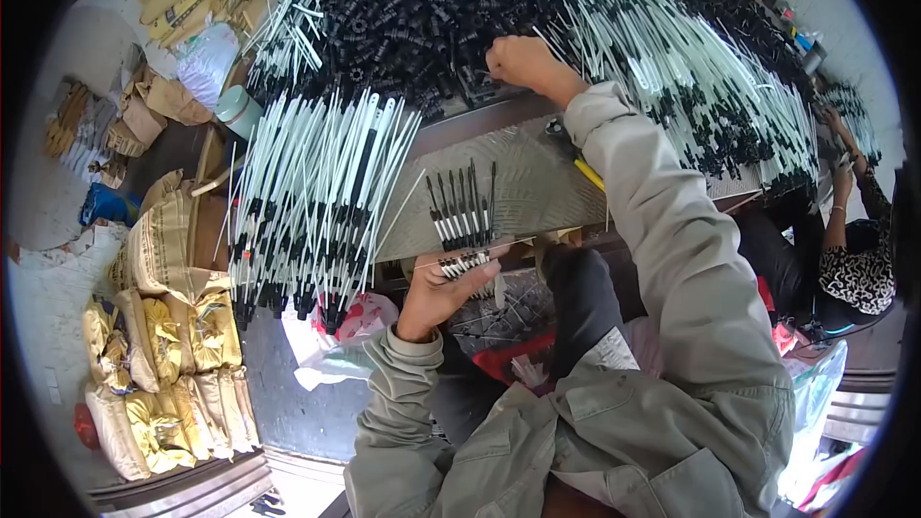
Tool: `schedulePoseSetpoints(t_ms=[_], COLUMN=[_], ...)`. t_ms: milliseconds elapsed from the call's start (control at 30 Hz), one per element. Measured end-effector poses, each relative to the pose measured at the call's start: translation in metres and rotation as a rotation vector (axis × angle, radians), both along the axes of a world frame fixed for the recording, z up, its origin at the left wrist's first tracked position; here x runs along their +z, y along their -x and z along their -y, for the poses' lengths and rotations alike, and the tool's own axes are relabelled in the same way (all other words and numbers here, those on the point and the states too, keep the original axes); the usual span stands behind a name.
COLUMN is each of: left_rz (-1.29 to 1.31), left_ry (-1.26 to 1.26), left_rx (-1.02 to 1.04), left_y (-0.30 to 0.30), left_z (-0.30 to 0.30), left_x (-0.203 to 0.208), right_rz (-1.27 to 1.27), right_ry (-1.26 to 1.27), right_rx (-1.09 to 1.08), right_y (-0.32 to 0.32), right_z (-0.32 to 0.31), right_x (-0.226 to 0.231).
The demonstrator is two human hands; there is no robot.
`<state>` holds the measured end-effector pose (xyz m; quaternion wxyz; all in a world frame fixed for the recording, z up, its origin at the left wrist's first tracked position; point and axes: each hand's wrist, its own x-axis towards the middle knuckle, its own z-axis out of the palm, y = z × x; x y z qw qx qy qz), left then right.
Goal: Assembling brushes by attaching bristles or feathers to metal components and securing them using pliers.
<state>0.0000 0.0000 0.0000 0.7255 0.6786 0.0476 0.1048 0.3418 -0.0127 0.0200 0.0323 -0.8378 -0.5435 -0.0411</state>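
My left hand [447, 290] is closed round a small bundle of white rods with black tips [462, 209], thumb across it. The black ends fan upward over the work surface. My right hand [530, 64] reaches to the near edge of a big heap of small black plastic parts [422, 14]. Its fingers are curled in, and whatever they pinch is hidden. Left of the bundle, a thick pile of white rods with black ends [317, 192] overhangs the table edge. A second large rod pile [681, 67] spreads beyond my right forearm.
A yellow-handled tool [589, 174] lies beside my right sleeve on the ribbed tabletop [523, 168]. A pale green canister [238, 111] stands at the left. Yellow sacks [177, 364] are stacked lower left. Another person's arm [841, 182] works at the far right.
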Motion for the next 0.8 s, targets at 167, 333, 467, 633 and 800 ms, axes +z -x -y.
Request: schedulePoseSetpoints(t_ms=[167,333,467,633,800], left_rz=[-0.052,0.035,0.045,0.052,0.084], left_ry=[0.047,0.052,0.046,0.068,0.118], left_rx=[0.011,0.002,0.006,0.044,0.012], left_y=[-0.005,-0.004,-0.006,-0.008,-0.008], left_z=[-0.003,-0.009,-0.005,-0.002,-0.003], left_x=[0.004,-0.003,0.002,0.000,-0.002], right_rz=[0.049,-0.531,-0.289,-0.340,-0.311], right_ry=[-0.688,-0.470,-0.525,-0.598,-0.610], right_rx=[0.081,0.397,0.400,0.318,0.330], right_y=[0.006,0.126,0.175,0.176,0.174], right_z=[0.005,0.074,0.115,0.130,0.132], right_x=[0.017,0.066,0.067,0.059,0.054])
